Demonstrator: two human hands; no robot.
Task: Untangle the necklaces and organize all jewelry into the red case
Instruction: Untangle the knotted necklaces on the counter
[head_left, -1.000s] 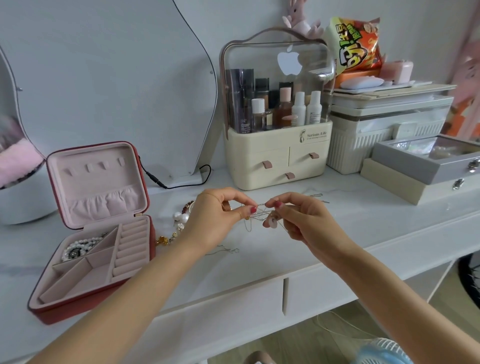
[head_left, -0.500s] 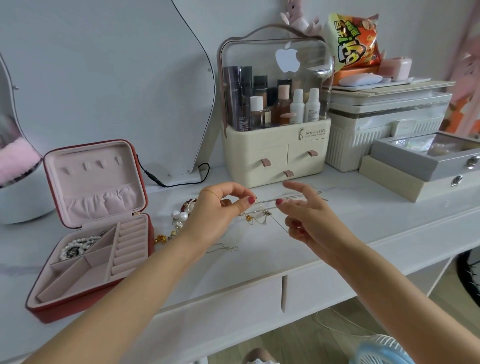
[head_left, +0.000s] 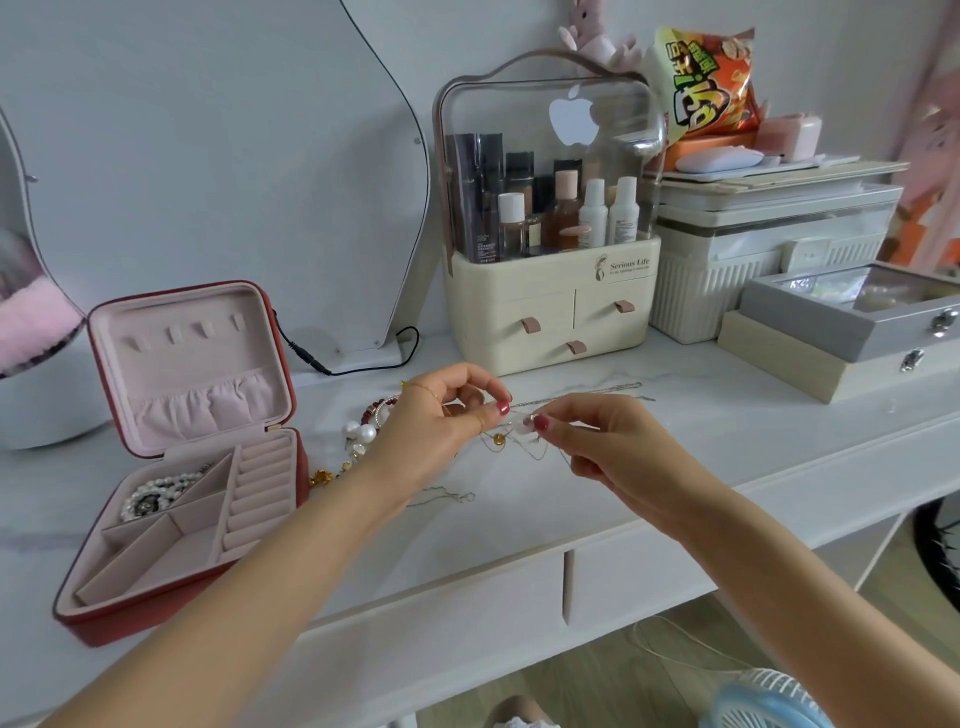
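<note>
**Fingers pinching a tangled chain at frame centre**

Fingers (head_left: 501, 408) of the left hand (head_left: 441, 431) and right hand (head_left: 597, 441) each pinch the thin necklaces (head_left: 519, 441), held just above the bench (head_left: 727, 441). Red case (head_left: 197, 467) lies open at lower left, pearls in one compartment. Risk, as judged: pulling the hands apart would tighten the knot or snap a fine chain.

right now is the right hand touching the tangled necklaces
Touching. The head view shows the right hand pinching the tangled necklaces between thumb and forefinger, with the thin chains hanging from that pinch.
</note>
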